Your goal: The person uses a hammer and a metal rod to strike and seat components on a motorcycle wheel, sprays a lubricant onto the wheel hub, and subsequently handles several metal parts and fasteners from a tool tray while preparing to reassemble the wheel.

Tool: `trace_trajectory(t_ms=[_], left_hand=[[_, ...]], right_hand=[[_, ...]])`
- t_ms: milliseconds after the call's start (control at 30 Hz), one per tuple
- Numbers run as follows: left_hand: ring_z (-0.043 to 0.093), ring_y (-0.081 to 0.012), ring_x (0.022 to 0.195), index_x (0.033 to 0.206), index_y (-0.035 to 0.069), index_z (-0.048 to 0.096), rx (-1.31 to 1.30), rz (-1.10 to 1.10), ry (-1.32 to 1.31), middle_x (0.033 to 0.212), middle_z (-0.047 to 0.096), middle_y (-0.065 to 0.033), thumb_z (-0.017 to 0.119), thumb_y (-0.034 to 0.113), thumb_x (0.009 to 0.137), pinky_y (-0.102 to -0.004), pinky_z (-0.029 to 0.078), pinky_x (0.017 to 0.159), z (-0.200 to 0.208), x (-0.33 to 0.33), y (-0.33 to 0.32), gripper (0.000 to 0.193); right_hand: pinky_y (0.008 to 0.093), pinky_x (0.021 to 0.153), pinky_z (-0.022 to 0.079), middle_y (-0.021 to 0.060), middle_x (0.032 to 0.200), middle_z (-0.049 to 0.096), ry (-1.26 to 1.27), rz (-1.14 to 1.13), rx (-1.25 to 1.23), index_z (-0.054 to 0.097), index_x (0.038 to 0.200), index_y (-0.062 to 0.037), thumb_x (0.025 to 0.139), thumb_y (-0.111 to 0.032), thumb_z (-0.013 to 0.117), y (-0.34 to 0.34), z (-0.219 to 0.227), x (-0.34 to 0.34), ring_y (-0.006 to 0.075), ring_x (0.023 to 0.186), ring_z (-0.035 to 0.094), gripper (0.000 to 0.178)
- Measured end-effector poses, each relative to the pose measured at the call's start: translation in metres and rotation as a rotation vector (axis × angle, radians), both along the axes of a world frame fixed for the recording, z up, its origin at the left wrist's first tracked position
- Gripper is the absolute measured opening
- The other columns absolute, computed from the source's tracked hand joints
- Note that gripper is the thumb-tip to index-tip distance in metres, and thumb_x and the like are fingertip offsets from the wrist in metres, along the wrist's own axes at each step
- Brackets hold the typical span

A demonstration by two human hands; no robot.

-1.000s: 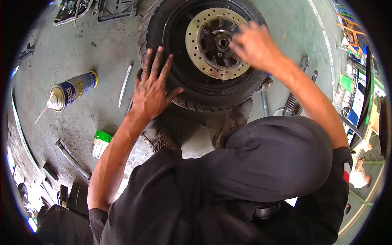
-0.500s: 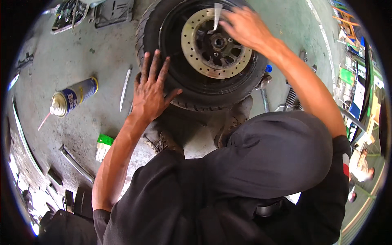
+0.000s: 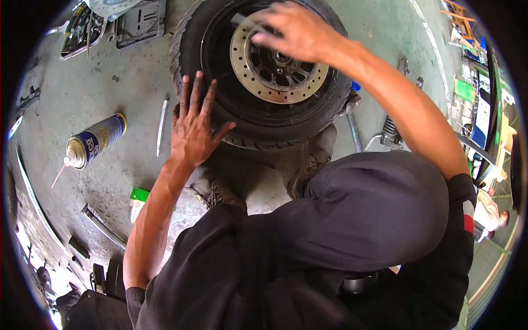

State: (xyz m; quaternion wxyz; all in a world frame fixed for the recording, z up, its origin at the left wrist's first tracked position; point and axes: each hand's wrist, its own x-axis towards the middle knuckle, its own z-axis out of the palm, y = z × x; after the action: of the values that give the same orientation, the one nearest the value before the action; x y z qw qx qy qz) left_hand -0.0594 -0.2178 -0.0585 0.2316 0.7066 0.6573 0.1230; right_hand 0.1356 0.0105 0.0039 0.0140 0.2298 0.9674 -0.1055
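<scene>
A wheel with a black tyre lies flat on the floor ahead of my boots. Its pale, drilled brake disc faces up. My left hand rests on the near left of the tyre, fingers spread and darkened with grime. Over the disc and hub, my right hand is bent and smeared by motion. A pale flat strip pokes out leftward from its fingers; its kind is too blurred to tell. The right hand hides part of the hub.
Left of the wheel lie a thin metal bar and a blue-and-yellow spray can with a red straw. A green-and-white packet is near my left forearm. To the right are a wrench and a coil-spring shock absorber. A tool tray sits far left.
My right hand has swept left across the disc with the pale strip, which now points left instead of standing over the hub. The left hand stays on the tyre. The whole view has shifted slightly.
</scene>
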Motion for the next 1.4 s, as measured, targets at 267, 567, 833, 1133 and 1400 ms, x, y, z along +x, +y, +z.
trace_trajectory(t_ms=[267, 567, 833, 1133, 1400], left_hand=[[0.011, -0.0406, 0.147, 0.153, 0.015, 0.025, -0.013, -0.005, 0.026, 0.161, 0.014, -0.0153, 0.068, 0.05, 0.083, -0.0535, 0.026, 0.113, 0.003, 0.006, 0.001, 0.09], [0.011, -0.0403, 0.147, 0.153, 0.015, 0.026, -0.028, 0.0, 0.032, 0.161, 0.015, -0.0153, 0.066, 0.052, 0.083, -0.0538, 0.026, 0.113, -0.001, 0.004, 0.0, 0.089], [0.011, -0.0415, 0.147, 0.153, 0.015, 0.026, 0.05, 0.017, -0.014, 0.161, 0.014, -0.0152, 0.068, 0.051, 0.082, -0.0539, 0.027, 0.113, -0.009, 0.0, -0.004, 0.09], [0.009, -0.0375, 0.148, 0.153, 0.017, 0.027, 0.009, 0.023, 0.012, 0.161, 0.013, -0.0128, 0.068, 0.052, 0.082, -0.0557, 0.028, 0.112, -0.003, 0.006, -0.001, 0.089], [0.009, -0.0376, 0.148, 0.153, 0.016, 0.026, 0.012, 0.032, 0.006, 0.161, 0.012, -0.0132, 0.068, 0.051, 0.083, -0.0558, 0.03, 0.11, -0.006, 0.004, -0.003, 0.089]], right_hand=[[0.0476, 0.087, 0.048, 0.0145, 0.102, 0.061, -0.261, 0.021, 0.139, 0.068, 0.108, -0.0072, 0.093, -0.035, 0.059, 0.009, 0.023, 0.047, 0.0313, 0.102, 0.056, 0.033], [0.0501, 0.09, 0.048, 0.0135, 0.099, 0.06, -0.07, 0.273, -0.111, 0.068, 0.104, -0.0073, 0.09, -0.024, 0.063, -0.03, 0.014, 0.032, 0.0322, 0.101, 0.058, 0.022], [0.0448, 0.084, 0.047, 0.0134, 0.098, 0.058, 0.17, 0.07, 0.043, 0.064, 0.117, -0.006, 0.09, -0.019, 0.062, -0.004, -0.009, -0.001, 0.0326, 0.096, 0.055, 0.03], [0.0488, 0.082, 0.051, 0.0154, 0.093, 0.065, -0.044, -0.086, 0.061, 0.067, 0.109, -0.0014, 0.089, -0.021, 0.061, -0.01, 0.005, 0.07, 0.0324, 0.091, 0.062, 0.028], [0.0614, 0.1, 0.038, 0.025, 0.115, 0.052, -0.12, -0.12, 0.07, 0.063, 0.118, -0.0054, 0.09, -0.028, 0.062, -0.009, 0.007, 0.008, 0.048, 0.115, 0.049, 0.035]])
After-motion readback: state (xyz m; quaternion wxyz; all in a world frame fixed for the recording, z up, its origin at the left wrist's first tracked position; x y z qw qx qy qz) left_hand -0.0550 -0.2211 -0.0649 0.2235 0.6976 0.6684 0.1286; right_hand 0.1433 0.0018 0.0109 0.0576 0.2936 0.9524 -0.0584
